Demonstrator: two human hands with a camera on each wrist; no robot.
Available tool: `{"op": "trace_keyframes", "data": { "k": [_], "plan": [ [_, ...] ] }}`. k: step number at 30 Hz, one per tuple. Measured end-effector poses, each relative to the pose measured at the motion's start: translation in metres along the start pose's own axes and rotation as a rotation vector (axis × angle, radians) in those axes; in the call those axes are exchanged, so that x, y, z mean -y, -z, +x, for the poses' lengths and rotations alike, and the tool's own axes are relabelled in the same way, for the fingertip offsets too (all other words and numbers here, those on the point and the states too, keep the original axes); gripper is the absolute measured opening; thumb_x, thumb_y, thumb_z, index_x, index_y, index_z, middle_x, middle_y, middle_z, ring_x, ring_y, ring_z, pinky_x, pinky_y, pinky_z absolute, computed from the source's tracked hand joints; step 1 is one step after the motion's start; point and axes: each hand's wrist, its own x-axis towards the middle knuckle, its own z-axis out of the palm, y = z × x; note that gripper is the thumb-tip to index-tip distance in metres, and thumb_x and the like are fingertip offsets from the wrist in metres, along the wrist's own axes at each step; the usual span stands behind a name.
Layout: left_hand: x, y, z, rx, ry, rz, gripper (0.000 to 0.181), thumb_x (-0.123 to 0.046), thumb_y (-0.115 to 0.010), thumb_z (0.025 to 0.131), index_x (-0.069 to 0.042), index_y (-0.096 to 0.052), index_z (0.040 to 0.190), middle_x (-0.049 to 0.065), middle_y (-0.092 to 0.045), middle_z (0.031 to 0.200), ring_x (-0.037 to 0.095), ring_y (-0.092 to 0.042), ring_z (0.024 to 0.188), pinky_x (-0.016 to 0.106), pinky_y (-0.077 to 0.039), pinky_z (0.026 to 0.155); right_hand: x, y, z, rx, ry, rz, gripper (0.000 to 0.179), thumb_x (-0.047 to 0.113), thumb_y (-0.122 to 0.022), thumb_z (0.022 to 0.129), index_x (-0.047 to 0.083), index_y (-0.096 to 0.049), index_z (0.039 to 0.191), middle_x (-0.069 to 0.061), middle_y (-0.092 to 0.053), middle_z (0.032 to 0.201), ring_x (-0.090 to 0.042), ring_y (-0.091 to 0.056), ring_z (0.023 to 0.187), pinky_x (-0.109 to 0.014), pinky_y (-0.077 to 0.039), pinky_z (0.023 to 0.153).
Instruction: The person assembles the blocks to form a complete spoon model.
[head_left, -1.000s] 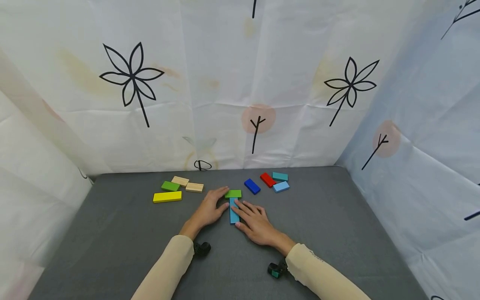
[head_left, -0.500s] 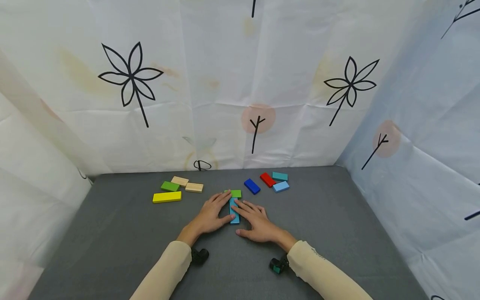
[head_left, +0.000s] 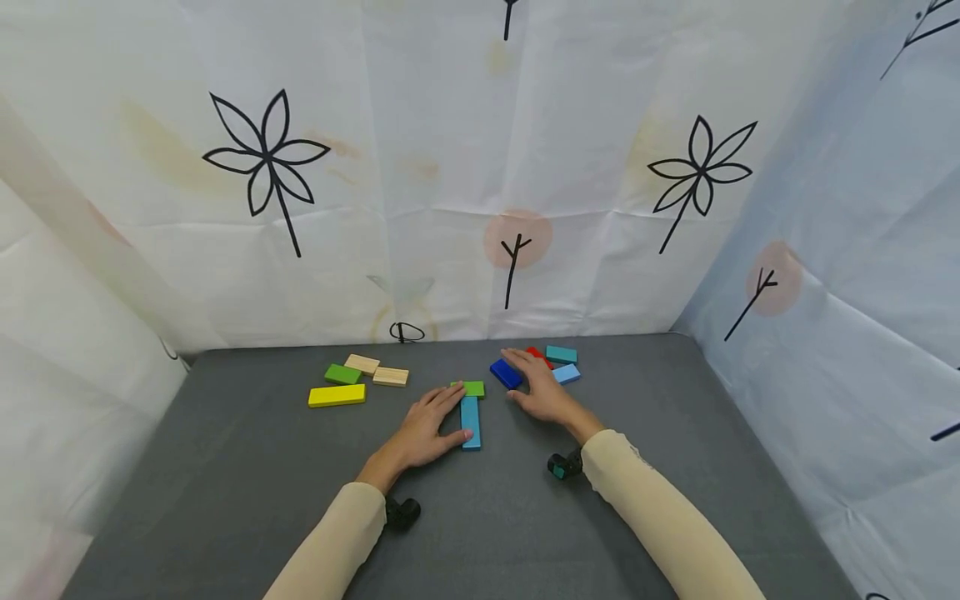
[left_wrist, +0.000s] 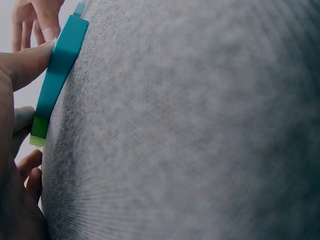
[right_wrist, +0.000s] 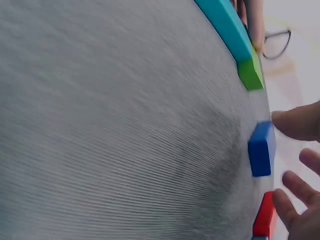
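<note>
A long light-blue block [head_left: 470, 421] lies lengthwise, its far end against a green block [head_left: 475, 389] set crosswise, forming a T. My left hand [head_left: 424, 429] rests on these two: its thumb touches the light-blue block near the close end, and its fingertips touch the green block. Over the dark-blue block [head_left: 505, 374], my right hand [head_left: 545, 392] is spread with thumb and fingers apart, holding nothing. In the right wrist view a gap shows between that hand's fingers and the dark-blue block [right_wrist: 261, 149]. A red block [head_left: 538, 356] is partly hidden behind the right hand.
Right of the red block lie a teal block [head_left: 561, 354] and a pale-blue block [head_left: 566, 373]. On the left are a yellow block [head_left: 337, 396], another green block [head_left: 342, 373] and two wooden blocks [head_left: 391, 377] on the grey table [head_left: 247, 467]. White patterned cloth [head_left: 450, 167] hangs behind.
My right hand has left the light-blue block and moved forward and right to the dark-blue block. My left hand shifted right, bringing its thumb onto the light-blue block and fingertips onto the green one.
</note>
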Motion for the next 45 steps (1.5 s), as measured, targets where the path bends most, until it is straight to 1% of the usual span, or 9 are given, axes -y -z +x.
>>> {"op": "trace_keyframes", "data": {
  "k": [5, 8, 10, 15, 21, 27, 31, 35, 45],
  "plan": [
    [-0.001, 0.000, 0.000, 0.008, 0.016, 0.006, 0.077, -0.050, -0.063, 0.098, -0.017, -0.033, 0.161, 0.000, -0.026, 0.167, 0.034, -0.023, 0.151, 0.067, -0.022, 0.113, -0.008, 0.004, 0.014, 0.150, -0.018, -0.012, 0.075, -0.004, -0.067, 0.092, -0.001, -0.030, 0.158, -0.023, -0.023, 0.164, -0.046, -0.025, 0.148, -0.063, -0.023, 0.116],
    [-0.002, 0.001, 0.000, 0.001, 0.014, -0.005, 0.077, -0.049, -0.063, 0.097, -0.017, -0.035, 0.160, 0.001, -0.028, 0.166, 0.035, -0.025, 0.150, 0.067, -0.023, 0.112, -0.011, 0.003, 0.021, 0.187, -0.030, -0.005, 0.075, -0.007, -0.064, 0.092, -0.002, -0.029, 0.158, -0.023, -0.022, 0.164, -0.048, -0.027, 0.146, -0.062, -0.030, 0.113],
    [-0.003, 0.002, 0.001, -0.002, 0.012, -0.014, 0.076, -0.049, -0.064, 0.097, -0.016, -0.036, 0.160, 0.002, -0.029, 0.166, 0.035, -0.025, 0.150, 0.068, -0.023, 0.112, -0.012, 0.003, 0.023, 0.196, -0.031, -0.005, 0.075, -0.008, -0.064, 0.092, -0.002, -0.030, 0.158, -0.024, -0.024, 0.163, -0.047, -0.031, 0.144, -0.060, -0.033, 0.112],
    [-0.002, 0.002, 0.000, 0.003, 0.017, -0.015, 0.077, -0.049, -0.064, 0.097, -0.016, -0.035, 0.160, 0.002, -0.029, 0.166, 0.036, -0.025, 0.150, 0.067, -0.023, 0.113, -0.013, 0.002, 0.025, 0.188, -0.037, 0.007, 0.071, -0.004, -0.069, 0.092, -0.005, -0.035, 0.154, -0.025, -0.038, 0.155, -0.037, -0.054, 0.117, -0.051, -0.047, 0.102],
    [-0.002, 0.002, -0.001, 0.015, 0.022, -0.005, 0.077, -0.051, -0.063, 0.097, -0.018, -0.034, 0.161, 0.000, -0.026, 0.166, 0.034, -0.024, 0.151, 0.068, -0.022, 0.113, -0.010, 0.001, 0.020, 0.142, -0.110, 0.028, 0.065, 0.008, -0.076, 0.092, -0.003, -0.046, 0.149, -0.018, -0.050, 0.142, -0.028, -0.057, 0.103, -0.043, -0.052, 0.092],
    [-0.002, 0.001, -0.001, 0.007, 0.024, -0.003, 0.078, -0.051, -0.064, 0.097, -0.018, -0.034, 0.160, -0.001, -0.027, 0.166, 0.034, -0.024, 0.150, 0.068, -0.022, 0.113, 0.002, 0.002, 0.008, 0.039, -0.116, 0.085, 0.065, 0.013, -0.079, 0.091, -0.001, -0.050, 0.147, -0.017, -0.053, 0.136, -0.030, -0.059, 0.108, -0.044, -0.053, 0.088],
    [-0.001, 0.000, -0.001, 0.004, 0.023, -0.010, 0.077, -0.050, -0.064, 0.097, -0.017, -0.036, 0.160, 0.000, -0.028, 0.166, 0.035, -0.025, 0.150, 0.068, -0.022, 0.113, 0.013, 0.002, -0.007, -0.001, -0.051, 0.127, 0.068, 0.015, -0.081, 0.088, -0.002, -0.051, 0.146, -0.017, -0.055, 0.133, -0.032, -0.059, 0.107, -0.045, -0.053, 0.084],
    [-0.001, 0.000, -0.001, 0.001, 0.019, -0.017, 0.076, -0.050, -0.064, 0.097, -0.017, -0.036, 0.159, -0.001, -0.028, 0.166, 0.034, -0.024, 0.150, 0.069, -0.021, 0.113, 0.023, -0.003, -0.026, 0.029, 0.015, 0.171, 0.069, 0.017, -0.083, 0.086, -0.002, -0.052, 0.145, -0.014, -0.056, 0.131, -0.030, -0.059, 0.109, -0.045, -0.052, 0.088],
    [-0.002, -0.001, -0.003, -0.019, -0.005, -0.007, 0.075, -0.047, -0.065, 0.097, -0.014, -0.037, 0.159, 0.003, -0.030, 0.165, 0.035, -0.026, 0.149, 0.069, -0.022, 0.112, 0.043, -0.023, -0.063, 0.157, 0.074, 0.260, 0.065, 0.023, -0.084, 0.086, 0.005, -0.057, 0.142, -0.005, -0.054, 0.131, -0.029, -0.056, 0.116, -0.046, -0.050, 0.093]
  ]
}}
